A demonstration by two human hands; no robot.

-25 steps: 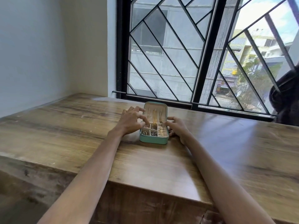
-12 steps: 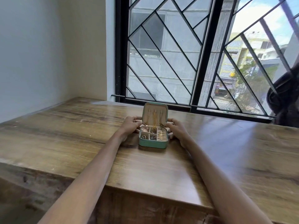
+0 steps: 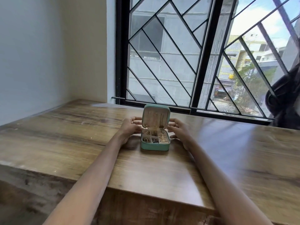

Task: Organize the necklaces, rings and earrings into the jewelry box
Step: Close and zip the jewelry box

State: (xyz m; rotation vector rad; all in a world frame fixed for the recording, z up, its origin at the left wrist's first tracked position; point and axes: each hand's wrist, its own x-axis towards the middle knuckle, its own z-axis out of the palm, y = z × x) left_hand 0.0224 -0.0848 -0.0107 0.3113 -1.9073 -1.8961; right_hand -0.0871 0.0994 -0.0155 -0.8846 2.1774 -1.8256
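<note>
A small teal jewelry box [image 3: 155,146] stands open on the wooden table [image 3: 78,137], its lid [image 3: 155,115] upright. Thin gold necklaces [image 3: 160,121] hang inside the lid. Small earrings [image 3: 146,140] and rings [image 3: 163,139] fill the compartments of the base. My left hand [image 3: 129,129] is at the lid's left side, fingers stretched toward its back edge, thumb toward the front. On the other side my right hand [image 3: 180,130] mirrors it, with fingertips at the lid's right edge. Whether the fingers touch the lid's back is hidden.
A black barred window [image 3: 199,62] runs along the table's far edge just behind the box. A dark bag-like object [image 3: 284,101] sits at the far right by the window. A plain wall closes the left side. The table's front edge is near my elbows.
Both hands have risen from the base and compartments of the box to the sides of the upright lid. The box has stayed in place.
</note>
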